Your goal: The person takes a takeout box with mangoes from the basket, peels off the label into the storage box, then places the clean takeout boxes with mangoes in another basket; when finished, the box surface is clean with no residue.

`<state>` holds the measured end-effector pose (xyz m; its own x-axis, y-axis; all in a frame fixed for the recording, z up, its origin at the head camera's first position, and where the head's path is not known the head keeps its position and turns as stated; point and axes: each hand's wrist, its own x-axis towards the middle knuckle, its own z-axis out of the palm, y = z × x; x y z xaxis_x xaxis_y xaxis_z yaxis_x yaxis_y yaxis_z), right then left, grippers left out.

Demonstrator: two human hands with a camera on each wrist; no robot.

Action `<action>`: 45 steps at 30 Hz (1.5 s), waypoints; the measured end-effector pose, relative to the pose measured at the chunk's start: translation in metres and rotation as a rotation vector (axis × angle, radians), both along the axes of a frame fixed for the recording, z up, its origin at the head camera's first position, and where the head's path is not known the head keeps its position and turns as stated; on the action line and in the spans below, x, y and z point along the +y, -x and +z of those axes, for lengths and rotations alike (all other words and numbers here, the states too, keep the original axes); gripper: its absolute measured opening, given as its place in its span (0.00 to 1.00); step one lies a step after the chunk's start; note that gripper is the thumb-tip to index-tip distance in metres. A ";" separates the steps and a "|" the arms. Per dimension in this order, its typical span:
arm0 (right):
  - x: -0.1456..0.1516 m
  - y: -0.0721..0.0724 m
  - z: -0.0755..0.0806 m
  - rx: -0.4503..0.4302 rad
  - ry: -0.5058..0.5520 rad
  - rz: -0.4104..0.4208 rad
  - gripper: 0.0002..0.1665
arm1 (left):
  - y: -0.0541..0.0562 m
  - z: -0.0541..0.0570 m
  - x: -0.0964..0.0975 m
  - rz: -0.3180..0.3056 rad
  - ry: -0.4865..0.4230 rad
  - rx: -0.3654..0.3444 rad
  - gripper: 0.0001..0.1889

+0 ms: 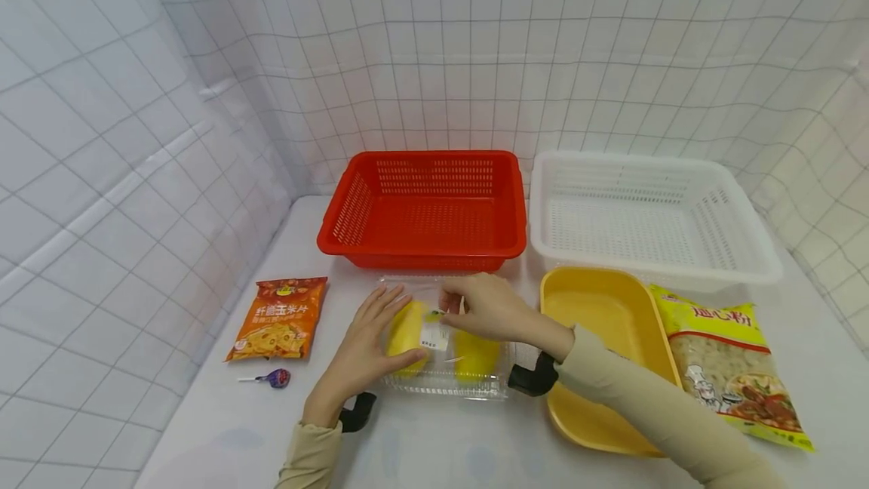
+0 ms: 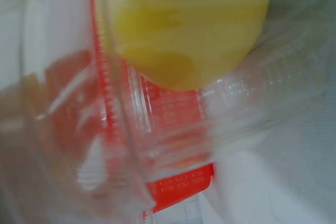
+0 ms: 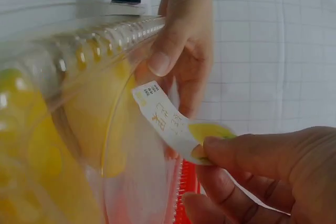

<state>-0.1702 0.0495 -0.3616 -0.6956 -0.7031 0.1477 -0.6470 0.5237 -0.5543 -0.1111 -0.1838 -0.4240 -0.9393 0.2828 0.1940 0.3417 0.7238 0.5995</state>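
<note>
A clear plastic box (image 1: pixel 444 383) with yellow rounded items (image 1: pixel 406 334) inside lies in front of the red basket. My left hand (image 1: pixel 363 349) rests on the box's left side, its fingers spread. Above the lid, my right hand (image 1: pixel 492 306) pinches one end of a white paper label (image 3: pixel 165 116) between thumb and finger. In the right wrist view the label bends up from the box, and its far end lies by the lid near the left thumb. The left wrist view is blurred, showing clear plastic and a yellow item (image 2: pixel 184 40).
Behind the box stand a red basket (image 1: pixel 434 253) and a white basket (image 1: pixel 655 266). A yellow tray (image 1: pixel 591 300) and a pasta bag (image 1: pixel 729 361) lie to the right. At left are an orange snack bag (image 1: pixel 280 319) and a lollipop (image 1: pixel 277 378).
</note>
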 end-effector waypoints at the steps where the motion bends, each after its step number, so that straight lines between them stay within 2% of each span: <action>1: 0.007 -0.001 0.002 -0.021 0.036 0.022 0.08 | 0.000 0.000 0.000 -0.003 0.000 0.007 0.44; 4: 0.033 -0.002 0.007 -0.133 0.135 0.069 0.08 | 0.000 0.001 0.000 -0.011 0.002 0.024 0.44; 7: 0.069 0.000 0.013 -0.267 0.158 0.057 0.09 | 0.000 0.001 0.000 -0.008 0.004 0.020 0.44; 12: 0.133 0.009 0.013 -0.405 0.082 0.041 0.10 | -0.001 0.003 -0.003 0.008 0.012 0.012 0.45; 16: 0.169 0.017 0.001 -0.518 0.029 0.031 0.09 | -0.001 0.003 -0.005 0.019 0.017 0.009 0.45; 19: 0.182 0.021 -0.011 -0.553 -0.019 -0.009 0.08 | -0.002 0.004 -0.006 0.022 0.017 0.011 0.45; 23: 0.184 0.021 -0.027 -0.515 -0.085 -0.077 0.09 | -0.001 0.003 -0.006 0.018 0.006 0.012 0.45; 30: 0.175 0.013 -0.048 -0.277 -0.280 -0.217 0.13 | 0.001 0.001 -0.003 0.010 -0.012 -0.005 0.45; 35: 0.171 0.005 -0.057 -0.184 -0.384 -0.279 0.15 | 0.000 0.001 -0.002 0.009 -0.012 -0.010 0.45; 38: 0.172 0.001 -0.059 -0.115 -0.386 -0.271 0.16 | 0.000 0.001 -0.002 0.008 -0.013 -0.012 0.45; 41: 0.176 -0.003 -0.058 -0.050 -0.359 -0.228 0.14 | 0.000 0.000 -0.001 0.006 -0.015 -0.011 0.45; 43: 0.183 -0.004 -0.052 -0.050 -0.323 -0.187 0.12 | 0.000 0.000 -0.001 0.003 -0.016 -0.009 0.45; 45: 0.193 -0.002 -0.043 -0.088 -0.266 -0.149 0.11 | 0.000 -0.001 0.000 0.001 -0.015 -0.008 0.45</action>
